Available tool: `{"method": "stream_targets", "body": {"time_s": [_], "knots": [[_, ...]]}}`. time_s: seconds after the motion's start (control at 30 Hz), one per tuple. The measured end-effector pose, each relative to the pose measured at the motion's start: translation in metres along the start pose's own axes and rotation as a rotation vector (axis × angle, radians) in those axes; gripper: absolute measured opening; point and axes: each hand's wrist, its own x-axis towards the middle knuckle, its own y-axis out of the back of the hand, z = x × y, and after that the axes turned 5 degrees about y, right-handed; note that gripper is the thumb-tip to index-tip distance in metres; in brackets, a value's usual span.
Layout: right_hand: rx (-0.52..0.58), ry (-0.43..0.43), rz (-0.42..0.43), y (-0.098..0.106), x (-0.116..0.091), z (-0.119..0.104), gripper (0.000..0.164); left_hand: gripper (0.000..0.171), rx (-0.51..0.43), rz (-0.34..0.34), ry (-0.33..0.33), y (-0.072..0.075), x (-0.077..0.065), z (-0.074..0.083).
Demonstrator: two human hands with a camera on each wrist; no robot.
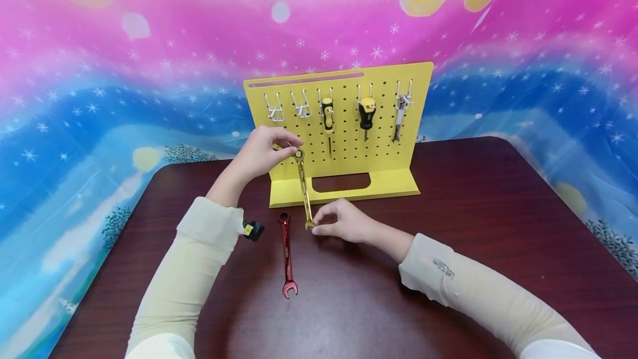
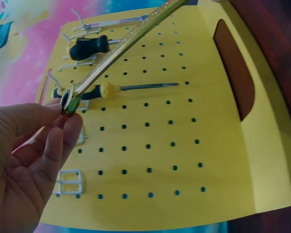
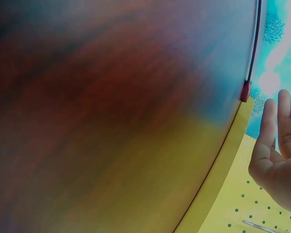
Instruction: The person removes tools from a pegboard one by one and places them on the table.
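Note:
A gold combination wrench (image 1: pixel 304 187) hangs at a slant in front of the yellow pegboard (image 1: pixel 389 151). My left hand (image 1: pixel 261 151) pinches its ring end between thumb and fingertips, as the left wrist view also shows on the wrench (image 2: pixel 121 51). At the lower, open-jawed end, the thumb and forefinger of my right hand (image 1: pixel 346 221) pinch the tip. The right wrist view shows only part of the right hand (image 3: pixel 281 160), with the gold wrench out of sight. A red combination wrench (image 1: pixel 287 256) lies on the table between my forearms.
White hooks (image 1: pixel 301 107) line the pegboard's upper part; two at the left carry nothing. Two black-and-yellow screwdrivers (image 1: pixel 327 118) and a small wrench (image 1: pixel 399 118) hang further right. The board's base stands on the dark wooden table (image 1: pixel 473 198). A patterned cloth (image 1: pixel 209 71) surrounds the table.

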Motion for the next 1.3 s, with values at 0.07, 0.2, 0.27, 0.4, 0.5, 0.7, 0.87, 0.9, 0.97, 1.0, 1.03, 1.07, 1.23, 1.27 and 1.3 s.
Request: {"method": "stream_targets", "body": {"time_s": [0.07, 0.2, 0.27, 0.4, 0.5, 0.7, 0.87, 0.9, 0.97, 1.0, 1.03, 1.07, 1.23, 1.27, 1.3], "knots": [[0.008, -0.003, -0.018, -0.001, -0.003, 0.0, 0.005, 0.019, -0.003, -0.011, 0.008, -0.003, -0.002, -0.004], [0.05, -0.011, -0.053, -0.004, -0.009, 0.001, 0.005, 0.019, -0.012, -0.03, 0.022, -0.009, -0.005, -0.01], [0.071, -0.012, -0.071, -0.005, -0.012, 0.001, 0.005, 0.019, -0.015, -0.042, 0.027, -0.012, -0.007, -0.012], [0.109, 0.003, -0.11, -0.008, -0.017, 0.002, 0.007, 0.02, -0.026, -0.074, 0.041, -0.018, -0.012, -0.017], [0.131, 0.003, -0.131, -0.011, -0.02, 0.002, 0.008, 0.02, -0.031, -0.09, 0.054, -0.022, -0.014, -0.02], [0.142, -0.021, -0.18, -0.016, -0.026, 0.001, 0.009, 0.019, -0.021, -0.107, 0.055, -0.032, -0.018, -0.029], [0.157, -0.04, -0.217, -0.02, -0.031, -0.001, 0.009, 0.018, -0.009, -0.132, 0.051, -0.04, -0.022, -0.036], [0.161, -0.043, -0.223, -0.02, -0.032, -0.001, 0.009, 0.018, -0.008, -0.14, 0.05, -0.041, -0.023, -0.037], [0.157, -0.043, -0.234, -0.021, -0.033, -0.001, 0.009, 0.018, -0.01, -0.157, 0.056, -0.044, -0.024, -0.039], [0.158, -0.046, -0.24, -0.022, -0.034, -0.001, 0.009, 0.019, -0.009, -0.166, 0.06, -0.046, -0.024, -0.04], [0.159, -0.048, -0.246, -0.022, -0.035, -0.001, 0.009, 0.019, -0.01, -0.172, 0.065, -0.047, -0.025, -0.041], [0.161, -0.051, -0.252, -0.023, -0.035, -0.001, 0.009, 0.019, -0.011, -0.179, 0.068, -0.048, -0.025, -0.042], [0.167, -0.056, -0.277, -0.026, -0.037, -0.001, 0.008, 0.018, -0.013, -0.201, 0.059, -0.054, -0.027, -0.048], [0.169, -0.057, -0.282, -0.027, -0.038, -0.001, 0.008, 0.018, -0.012, -0.205, 0.057, -0.056, -0.027, -0.049], [0.172, -0.054, -0.287, -0.028, -0.038, -0.001, 0.008, 0.017, -0.011, -0.209, 0.056, -0.057, -0.027, -0.05]]}}
